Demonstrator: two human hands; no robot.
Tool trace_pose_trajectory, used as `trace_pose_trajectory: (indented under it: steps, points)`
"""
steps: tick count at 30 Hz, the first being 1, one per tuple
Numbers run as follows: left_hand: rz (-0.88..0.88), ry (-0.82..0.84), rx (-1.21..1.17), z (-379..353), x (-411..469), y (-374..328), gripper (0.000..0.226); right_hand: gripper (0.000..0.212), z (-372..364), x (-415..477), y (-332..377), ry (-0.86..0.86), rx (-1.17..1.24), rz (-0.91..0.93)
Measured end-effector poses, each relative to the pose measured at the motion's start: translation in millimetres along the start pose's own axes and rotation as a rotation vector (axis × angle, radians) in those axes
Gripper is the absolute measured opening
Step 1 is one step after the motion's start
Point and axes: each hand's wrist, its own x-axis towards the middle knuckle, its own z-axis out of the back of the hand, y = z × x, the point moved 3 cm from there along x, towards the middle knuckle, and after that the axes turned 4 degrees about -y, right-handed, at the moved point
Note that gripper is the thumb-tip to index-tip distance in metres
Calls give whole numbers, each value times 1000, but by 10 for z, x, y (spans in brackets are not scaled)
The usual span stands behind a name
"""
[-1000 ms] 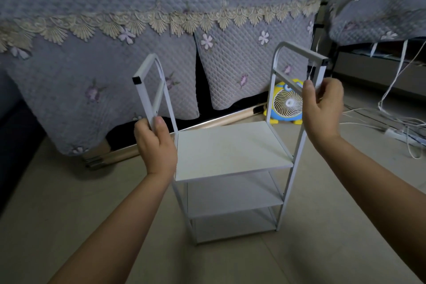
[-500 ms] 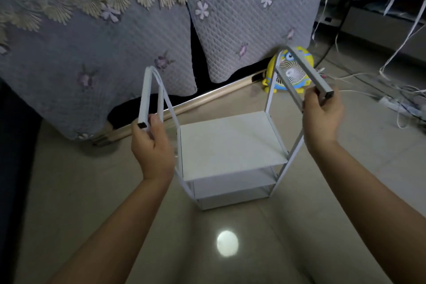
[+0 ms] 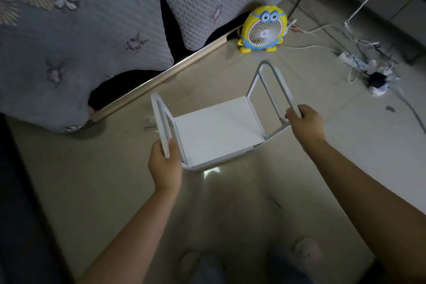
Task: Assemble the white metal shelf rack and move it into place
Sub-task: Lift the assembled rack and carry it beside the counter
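Closest to the person, two pale, blurred feet [image 3: 307, 249] stand on a glossy beige tiled floor [image 3: 230, 210], and both bare forearms reach forward over it. A small patch of reflected light [image 3: 211, 172] shines on the tiles just at the near foot of the white metal shelf rack [image 3: 216, 134].

The rack is seen almost from above, in the middle of the floor between the two hands. I cannot tell whether its legs touch the tiles. The left hand [image 3: 164, 163] has its fingers curled round the near end of the left side frame [image 3: 160, 120]. The right hand [image 3: 305, 122] is wrapped round the near end of the right side frame [image 3: 274, 85]. The flat top shelf lies between them, lower than both hands.

Behind the rack a gold-coloured rail [image 3: 161, 78] runs slantwise along the floor under a grey quilted cover [image 3: 80, 37] with stitched flowers and a lace edge. A yellow cartoon desk fan [image 3: 264, 30] stands on the tiles beside the far end of the rail. Off to the right lie a power strip [image 3: 348, 57] and a tangle of white cables [image 3: 311, 47].
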Motion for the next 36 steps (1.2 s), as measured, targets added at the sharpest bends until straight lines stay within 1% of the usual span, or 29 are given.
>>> trace_pose_trajectory:
  steps: [2,6,9,11,14,17,19,22,24,26,27,29,32,34,36]
  points:
    - [-22,56,165,2,133,-92,24,22,73,57,122,30,-184,-10]
    - [-80,36,402,-84,399,-342,33,22,29,251,304,40,-420,-20]
    - [-33,53,543,-256,463,-496,31,28,-59,448,391,9,-570,-46]
    - [8,60,598,-363,442,-546,28,30,-44,545,409,-12,-608,-58]
    - [52,50,608,-485,440,-590,28,30,28,680,355,8,-617,-60]
    - [94,9,583,-481,437,-602,35,28,10,723,328,61,-547,-50]
    - [98,8,572,-464,433,-612,36,28,-11,717,338,73,-493,-63]
    - [106,30,569,-444,473,-630,35,27,-27,707,361,83,-442,-100]
    - [90,70,562,-452,542,-696,39,24,18,682,345,79,-426,-148]
    - [23,124,552,-508,621,-815,47,22,121,625,299,53,-403,-214]
    - [-14,154,547,-568,656,-903,48,22,197,596,258,22,-372,-258]
    - [-104,224,541,-750,710,-1134,43,29,389,553,165,-65,-300,-360]
    - [-241,331,582,-1091,694,-1481,42,39,699,517,22,-144,-261,-469]
    - [-309,405,613,-1345,610,-1689,38,40,939,479,-117,-207,-230,-522]
    - [-373,466,635,-1644,479,-1902,38,35,1213,431,-271,-283,-194,-568]
